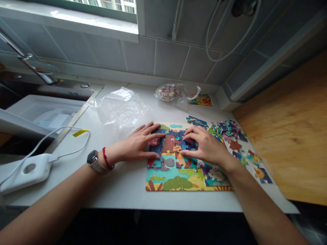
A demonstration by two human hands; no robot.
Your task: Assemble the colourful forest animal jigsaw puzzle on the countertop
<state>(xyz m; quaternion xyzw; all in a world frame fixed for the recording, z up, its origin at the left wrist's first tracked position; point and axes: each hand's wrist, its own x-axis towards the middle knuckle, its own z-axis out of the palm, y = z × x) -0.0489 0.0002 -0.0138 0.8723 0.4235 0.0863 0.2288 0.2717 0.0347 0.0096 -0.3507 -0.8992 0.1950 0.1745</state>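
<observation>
A colourful animal jigsaw puzzle (178, 182) lies flat near the counter's front edge, its pieces joined into a rectangle. My left hand (139, 141) rests at the puzzle's left side, fingers spread, with fingertips on its dark blue pieces. Above the puzzle's middle right is my right hand (204, 144), fingers curved and apart, fingertips touching the pieces; no loose piece shows between them. The hand and forearm hide part of the puzzle's right side. Several loose pieces (235, 145) are heaped and scattered to the right of the puzzle.
A crumpled clear plastic bag (122, 107) lies behind my left hand. Further back are a bag with pieces (170, 92) and a picture card (204, 100). A white power strip (28, 170) with a cable sits at left, near the sink (76, 92). A wooden panel (293, 136) stands right.
</observation>
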